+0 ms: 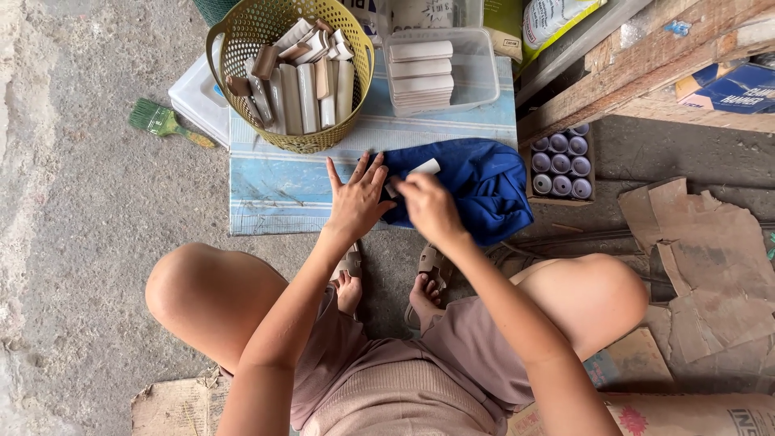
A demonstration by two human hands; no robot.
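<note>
**Asker:** Brush first, on the left?

**Describer:** Yes, a green-bristled paintbrush (164,121) lies on the concrete floor. Next, a yellow perforated plastic basket (242,32) of beige ceramic pieces stands on a low blue striped table (274,190).

**Asker:** And the hands?

**Describer:** The left hand (357,202) lies flat, fingers spread, released, touching a crumpled blue cloth (484,186). The right hand (428,206) pinches a small pale ceramic piece (425,168) over that cloth. Farther right, a cardboard box of grey spray cans (561,164) stands.
</note>
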